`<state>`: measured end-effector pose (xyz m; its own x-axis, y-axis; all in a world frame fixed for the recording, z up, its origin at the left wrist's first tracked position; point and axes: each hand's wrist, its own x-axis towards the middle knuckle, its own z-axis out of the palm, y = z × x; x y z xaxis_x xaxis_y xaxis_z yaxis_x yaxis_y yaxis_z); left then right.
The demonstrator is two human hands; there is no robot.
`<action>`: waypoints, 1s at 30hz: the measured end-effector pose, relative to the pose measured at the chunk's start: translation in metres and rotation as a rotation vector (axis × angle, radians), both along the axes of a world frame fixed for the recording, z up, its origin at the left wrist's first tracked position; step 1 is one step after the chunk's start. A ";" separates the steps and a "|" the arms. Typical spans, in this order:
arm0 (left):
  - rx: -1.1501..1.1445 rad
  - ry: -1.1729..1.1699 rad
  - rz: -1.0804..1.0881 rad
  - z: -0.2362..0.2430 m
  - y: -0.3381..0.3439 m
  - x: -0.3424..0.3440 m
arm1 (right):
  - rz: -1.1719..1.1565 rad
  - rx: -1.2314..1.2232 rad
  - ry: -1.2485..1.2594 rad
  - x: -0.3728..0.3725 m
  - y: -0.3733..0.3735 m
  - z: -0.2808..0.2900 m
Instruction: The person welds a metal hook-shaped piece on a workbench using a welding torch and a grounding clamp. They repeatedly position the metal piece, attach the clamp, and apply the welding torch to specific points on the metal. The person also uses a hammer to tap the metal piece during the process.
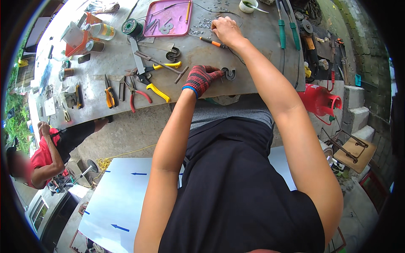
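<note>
The person's left hand (201, 78), in a red-and-black knit glove with a blue cuff, is closed at the fingertips on a small curved piece of grey metal (229, 74) that lies near the front edge of the metal workbench (249, 55); the gloved fingers pinch its left end while the rest of the piece sticks out to the right, flat or nearly flat on the bench. The bare right hand (226, 28) reaches farther across the bench, palm down with the fingers curled loosely downward, its tips resting among a scatter of small silvery fasteners (201, 26) just beside the right edge of a pink tray (182, 29); whether it has one pinched between the fingers cannot be told from this view. An orange-handled screwdriver (211, 41) lies just below that hand, near the wrist. A second curved metal piece (173, 54) sits to the left of the gloved hand, and between them lie a hammer-like tool (162, 63) and yellow-handled snips (154, 84). Farther left on the bench are red-handled pliers (137, 95) and orange-handled pliers (109, 95). Two green-handled tools (287, 31) lie at the right end of the bench, well apart from both hands, and a red can (319, 100) stands below the bench's right corner. Another person in a red shirt (40, 158) sits at the lower left.
</note>
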<state>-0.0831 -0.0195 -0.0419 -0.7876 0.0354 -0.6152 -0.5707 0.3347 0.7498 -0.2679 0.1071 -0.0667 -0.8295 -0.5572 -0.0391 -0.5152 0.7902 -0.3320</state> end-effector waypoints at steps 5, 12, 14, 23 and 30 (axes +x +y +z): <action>0.009 -0.021 0.006 0.002 0.001 -0.001 | -0.075 -0.232 -0.046 0.002 0.009 -0.002; 0.010 -0.035 0.011 0.001 -0.001 -0.001 | -0.242 -1.108 -0.986 0.032 0.041 0.042; 0.012 -0.047 0.016 0.001 0.000 -0.001 | -0.225 -1.276 -1.057 0.050 0.050 0.056; 0.068 -0.009 -0.015 0.008 -0.002 0.001 | -0.265 -0.731 -0.466 0.128 0.081 0.067; -0.009 0.014 -0.107 -0.007 -0.011 -0.004 | -0.176 -0.551 -0.094 0.173 0.076 0.026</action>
<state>-0.0871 -0.0303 -0.0493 -0.7879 0.1146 -0.6051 -0.5210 0.3998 0.7541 -0.0951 0.1833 -0.0406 -0.9184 -0.3704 0.1391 -0.3401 0.5592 -0.7561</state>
